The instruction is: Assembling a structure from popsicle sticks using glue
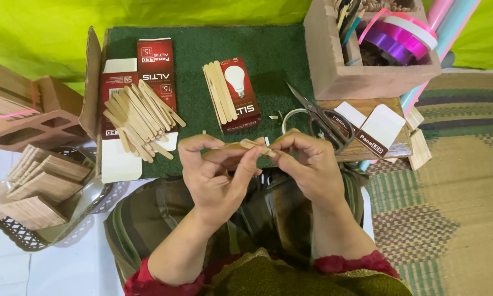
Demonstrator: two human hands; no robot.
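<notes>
My left hand (pixel 216 174) and my right hand (pixel 307 164) meet over my lap, both pinching a flat wooden craft stick (pixel 252 144) held level between the fingertips. A pile of loose craft sticks (pixel 139 118) lies on a flattened red and white carton (pixel 120 98) to the left. A few more sticks (pixel 220 90) rest on a small red bulb box (pixel 241 93) on the green mat (pixel 202 60). Scissors (pixel 318 118) lie just beyond my right hand.
A brown block-shaped holder (pixel 367 74) with tools and ribbon rolls (pixel 400 33) stands at the back right. Opened carton pieces (pixel 375 131) sit on a wooden board. A mesh basket (pixel 38 192) of stick-built panels is at the left. A woven mat (pixel 449 186) covers the right floor.
</notes>
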